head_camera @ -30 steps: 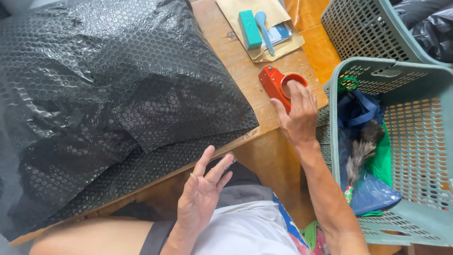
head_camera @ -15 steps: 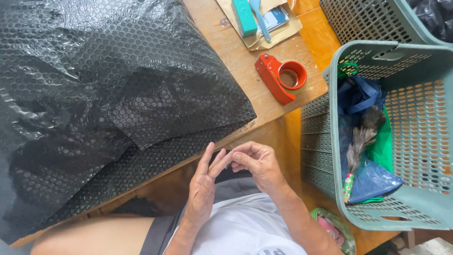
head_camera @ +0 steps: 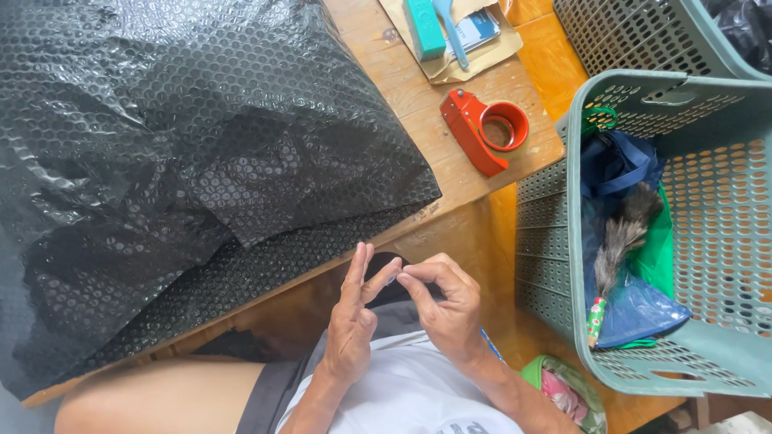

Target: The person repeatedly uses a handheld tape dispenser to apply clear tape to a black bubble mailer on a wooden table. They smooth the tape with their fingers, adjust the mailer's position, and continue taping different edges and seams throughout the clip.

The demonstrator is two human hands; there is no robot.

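Below the table edge, over the lap: both hands meet.
Left hand (head_camera: 351, 321): fingers spread, upright.
Right hand (head_camera: 445, 309): fingertips pinching at the left fingertips; object between them too small to tell.
Black bubble wrap (head_camera: 185, 153): covering the wooden table (head_camera: 426, 112).
Red tape dispenser (head_camera: 482, 128): on the table, well apart from both hands.
Green basket (head_camera: 651, 354): right of the hands.

The person wears a white T-shirt (head_camera: 418, 394) with dark print showing at its near edge, and dark grey shorts (head_camera: 277, 394) that end above a bare thigh at the near left. Both forearms are bare, with no sleeves reaching them. The left hand (head_camera: 351, 321) and right hand (head_camera: 446, 309) carry no gloves, rings or watch.
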